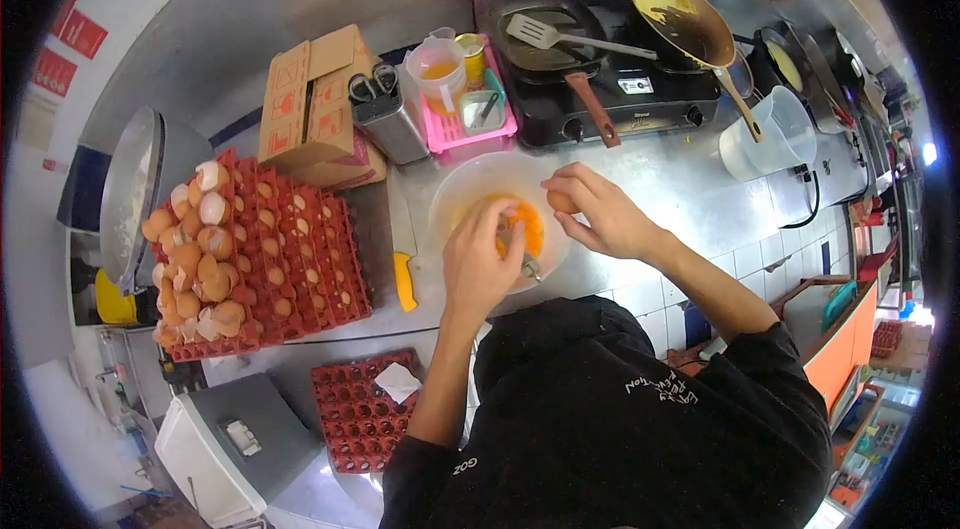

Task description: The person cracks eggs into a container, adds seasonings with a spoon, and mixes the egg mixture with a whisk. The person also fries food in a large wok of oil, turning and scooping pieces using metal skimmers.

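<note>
On the steel desk (670,174), directly before the person, stands a pale plastic bowl (447,191) holding bright orange-yellow egg yolks (533,229). Taking that bowl as the centre of the clock, with twelve pointing away from the person, the right hand (600,214) comes in from three o'clock, its thumb and fingers closed around a brown egg (562,201). The egg is held above the bowl's rim, between two and three o'clock.

The left hand (482,247) reaches in from seven o'clock, fingers bent down over the bowl; whether they grip anything cannot be told from this angle. A metal utensil (530,270) shows at the bowl's five o'clock side, partly hidden by that hand.

Farther out, a yellow-handled knife (404,281) lies at eight o'clock. Near nine stands a tall stack of red egg trays (300,259), heaped on its outer side with brown eggshells (205,264). A cardboard box (318,109) sits at ten, and a pink basket (436,136) with cups and a jug between eleven and twelve. Toward one o'clock, a dark square pan (540,14) carries a slotted spatula (535,32) on the black stove (650,114). A clear plastic container (765,144) tilts between two and three.
</note>
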`<state>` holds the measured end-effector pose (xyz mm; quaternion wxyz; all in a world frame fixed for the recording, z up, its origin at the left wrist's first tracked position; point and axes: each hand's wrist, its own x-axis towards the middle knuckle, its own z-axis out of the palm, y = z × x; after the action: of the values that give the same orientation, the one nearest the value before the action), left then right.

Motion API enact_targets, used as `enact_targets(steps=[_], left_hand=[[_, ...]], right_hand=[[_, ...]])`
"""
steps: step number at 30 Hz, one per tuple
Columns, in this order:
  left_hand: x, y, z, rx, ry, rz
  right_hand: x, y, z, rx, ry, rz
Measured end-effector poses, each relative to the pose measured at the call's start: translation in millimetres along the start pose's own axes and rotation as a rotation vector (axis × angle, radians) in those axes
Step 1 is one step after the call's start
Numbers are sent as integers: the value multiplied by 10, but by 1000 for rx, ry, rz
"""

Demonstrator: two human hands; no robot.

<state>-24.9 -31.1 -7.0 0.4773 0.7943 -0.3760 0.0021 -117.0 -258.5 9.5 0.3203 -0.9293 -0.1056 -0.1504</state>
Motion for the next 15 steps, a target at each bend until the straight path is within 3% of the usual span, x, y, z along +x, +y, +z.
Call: enact_targets(steps=[3,6,9,11,15], left_hand=[[28,-23,41,-30,-15,-44],[9,21,49,13,-32,-46],[28,-13,60,-42,15,-82],[23,-5,53,-70,42,-123],[42,78,74,-45,68,-108]], right_hand=[[-49,97,-15,-19,65,-45],[-74,77,-24,49,-39,3],[-35,104,-41,55,69,-53],[-24,117,-59,31,-18,-55],[-29,128,-64,93,75,-65]])
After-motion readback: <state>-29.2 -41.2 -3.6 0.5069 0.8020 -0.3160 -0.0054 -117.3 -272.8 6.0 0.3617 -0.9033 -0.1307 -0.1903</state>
